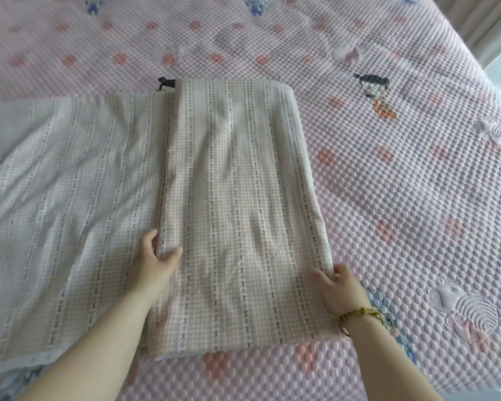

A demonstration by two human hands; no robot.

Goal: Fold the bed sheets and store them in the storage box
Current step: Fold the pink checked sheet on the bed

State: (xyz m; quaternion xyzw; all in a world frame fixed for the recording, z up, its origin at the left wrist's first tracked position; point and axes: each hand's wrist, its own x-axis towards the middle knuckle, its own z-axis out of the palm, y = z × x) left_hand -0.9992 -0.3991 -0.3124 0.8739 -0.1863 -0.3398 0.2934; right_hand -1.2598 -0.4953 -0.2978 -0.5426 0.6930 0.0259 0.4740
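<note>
A beige checked bed sheet (235, 198) with embroidered stripes lies on the bed, partly folded: a thicker folded panel sits in the middle and a single paler layer spreads out to its left (64, 212). My left hand (156, 261) grips the left edge of the folded panel, thumb on top and fingers tucked under. My right hand (340, 285), with a braided bracelet on the wrist, holds the panel's right edge near its front corner. No storage box is in view.
The sheet lies on a pink quilted bedspread (402, 183) with embroidered figures that covers the whole bed. A pale curtain (486, 21) hangs at the top right, past the bed's edge.
</note>
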